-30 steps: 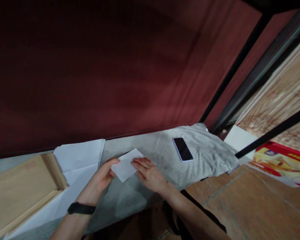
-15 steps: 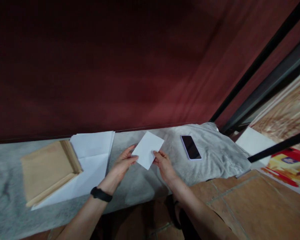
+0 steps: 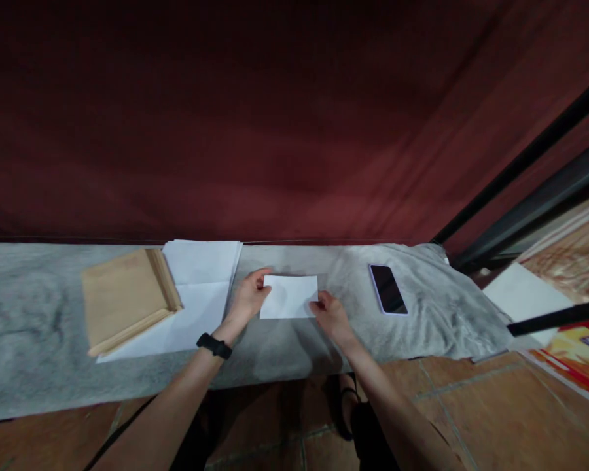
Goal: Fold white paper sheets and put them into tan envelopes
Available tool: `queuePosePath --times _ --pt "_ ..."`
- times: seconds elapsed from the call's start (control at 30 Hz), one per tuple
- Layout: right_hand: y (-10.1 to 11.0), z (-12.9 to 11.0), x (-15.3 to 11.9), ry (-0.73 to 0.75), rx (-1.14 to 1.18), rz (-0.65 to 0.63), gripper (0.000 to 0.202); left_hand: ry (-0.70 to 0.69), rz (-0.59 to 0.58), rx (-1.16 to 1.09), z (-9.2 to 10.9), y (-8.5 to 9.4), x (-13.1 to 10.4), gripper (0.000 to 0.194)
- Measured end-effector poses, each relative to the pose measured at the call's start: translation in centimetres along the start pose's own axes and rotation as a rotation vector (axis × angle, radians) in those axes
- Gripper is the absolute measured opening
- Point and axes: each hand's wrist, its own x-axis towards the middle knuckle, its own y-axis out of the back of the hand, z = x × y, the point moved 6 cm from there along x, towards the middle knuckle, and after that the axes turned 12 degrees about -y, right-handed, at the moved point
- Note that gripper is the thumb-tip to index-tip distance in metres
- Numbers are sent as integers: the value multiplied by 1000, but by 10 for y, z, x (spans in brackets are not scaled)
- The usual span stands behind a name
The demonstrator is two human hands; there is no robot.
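Observation:
A small white paper [image 3: 290, 297] is held level between my two hands, over the grey cloth. My left hand [image 3: 249, 296] pinches its left edge near the upper corner, thumb on top. At its lower right, my right hand [image 3: 332, 316] grips the edge with the thumb on top. Left of my hands, brown envelopes [image 3: 122, 294] lie stacked partly over larger white sheets [image 3: 203, 294] that show a crease. To the right of my right hand rests a phone [image 3: 389, 289] with a dark screen and a pale purple edge.
The grey cloth [image 3: 442, 307] covers a long, narrow surface against a dark red wall [image 3: 275, 163]. Black bars [image 3: 530, 154] slant across the right side. A white panel and a red and yellow printed box [image 3: 586, 353] stand at the right, above a tiled floor [image 3: 520, 405].
The white paper has turned from a slanted position to lie with its long edges roughly horizontal, both hands still holding it. The view has shifted, so the surroundings appear further right.

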Motion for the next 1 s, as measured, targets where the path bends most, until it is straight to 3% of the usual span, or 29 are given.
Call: queuePosePath --times 0.2,0.37,0.47,0.63,1.0 --pt "0 -3 -3 48 -287 96 33 -162 -2 340 11 -5 -8 50" --pt "-3 -7 -8 131 -531 148 40 -345 -49 626 27 -24 -27 46" --pt "-3 -8 -8 148 -547 136 39 -432 -205 721 31 -50 -47 43" --pt "-3 -8 -7 142 -542 62 41 -622 -418 836 37 -86 -89 59" --pt "-1 -6 -12 159 -701 98 43 -652 -529 923 40 -90 -107 78"
